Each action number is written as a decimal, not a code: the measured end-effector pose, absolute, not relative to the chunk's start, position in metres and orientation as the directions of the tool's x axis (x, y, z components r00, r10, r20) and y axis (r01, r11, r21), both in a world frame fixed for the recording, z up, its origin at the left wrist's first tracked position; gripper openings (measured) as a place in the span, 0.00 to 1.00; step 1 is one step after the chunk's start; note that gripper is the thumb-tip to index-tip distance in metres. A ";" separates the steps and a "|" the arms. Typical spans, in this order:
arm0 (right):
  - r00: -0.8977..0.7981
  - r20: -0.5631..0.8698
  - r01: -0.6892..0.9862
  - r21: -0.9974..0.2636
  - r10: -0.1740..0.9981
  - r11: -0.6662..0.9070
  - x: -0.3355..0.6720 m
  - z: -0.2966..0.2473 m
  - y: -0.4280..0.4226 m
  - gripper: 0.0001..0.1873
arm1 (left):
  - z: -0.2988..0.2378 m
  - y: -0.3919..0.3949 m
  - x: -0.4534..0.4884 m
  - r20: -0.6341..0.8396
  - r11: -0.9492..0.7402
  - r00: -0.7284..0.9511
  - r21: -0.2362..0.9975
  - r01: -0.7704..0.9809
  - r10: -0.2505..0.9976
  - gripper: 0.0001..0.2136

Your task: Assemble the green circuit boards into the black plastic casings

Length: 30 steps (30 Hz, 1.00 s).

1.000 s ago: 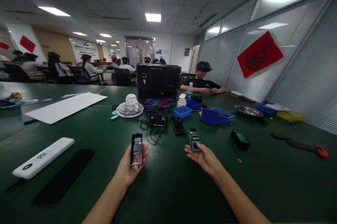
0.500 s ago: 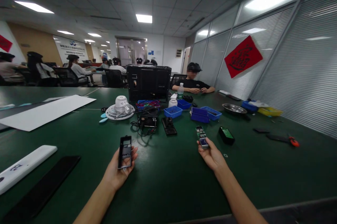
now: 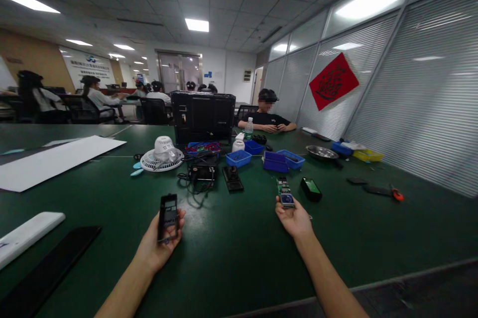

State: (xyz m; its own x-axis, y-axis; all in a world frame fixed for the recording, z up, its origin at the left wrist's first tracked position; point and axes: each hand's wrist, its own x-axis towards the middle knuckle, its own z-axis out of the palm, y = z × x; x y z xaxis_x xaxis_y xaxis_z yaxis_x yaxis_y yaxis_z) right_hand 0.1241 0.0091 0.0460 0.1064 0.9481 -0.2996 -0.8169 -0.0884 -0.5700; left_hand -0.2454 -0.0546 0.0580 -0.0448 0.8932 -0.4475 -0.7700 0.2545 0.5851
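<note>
My left hand (image 3: 156,245) is closed around a black plastic housing (image 3: 170,221), held tilted with its window cutouts facing me. Skin shows through the lower cutout. My right hand (image 3: 298,219) grips the near end of a green circuit board (image 3: 284,188) that carries a square silver-rimmed part, and the board's far end sticks out past the fingers. Just right of that board lies a black box (image 3: 311,190) with a green inside. Both hands are raised over the green table, well apart from each other.
Mid-table stand a black stand-like part (image 3: 233,180), a cabled black unit (image 3: 202,172), blue trays (image 3: 239,159) and a white fan (image 3: 162,156). A steel bowl (image 3: 321,153) and an orange-handled tool (image 3: 397,194) lie right. Across the table sits a person (image 3: 266,118).
The view has turned slightly right, so the table items sit further left. My right thumb has shifted, showing more of the square part. Both hands keep their holds.
</note>
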 end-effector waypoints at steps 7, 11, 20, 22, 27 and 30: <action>0.169 -0.359 -0.806 -0.586 0.918 -0.080 0.106 0.054 0.005 0.06 | 0.069 -0.046 -0.233 -0.450 0.269 -0.038 0.598 -0.755 0.892 0.12; 0.142 -0.307 -0.747 -0.657 0.941 -0.101 0.076 0.058 0.003 0.05 | 0.077 -0.035 -0.219 -0.386 0.275 0.037 0.584 -0.764 0.922 0.16; -0.151 -0.117 -0.485 -0.856 0.982 -0.177 -0.034 0.073 -0.019 0.25 | 0.053 -0.020 -0.212 -0.387 0.272 0.032 0.586 -0.764 0.922 0.21; -0.168 -0.080 -0.468 -0.871 0.983 -0.151 -0.056 0.078 -0.023 0.26 | 0.050 -0.021 -0.211 -0.344 0.235 0.019 0.599 -0.766 0.939 0.20; -0.089 0.000 -0.395 -0.918 0.996 -0.035 -0.089 0.085 -0.028 0.27 | 0.050 -0.021 -0.210 -0.179 0.105 -0.014 0.637 -0.764 0.984 0.19; -0.063 0.023 -0.344 -0.939 0.998 0.000 -0.097 0.083 -0.027 0.26 | 0.048 -0.020 -0.210 -0.124 0.067 -0.018 0.648 -0.759 0.992 0.18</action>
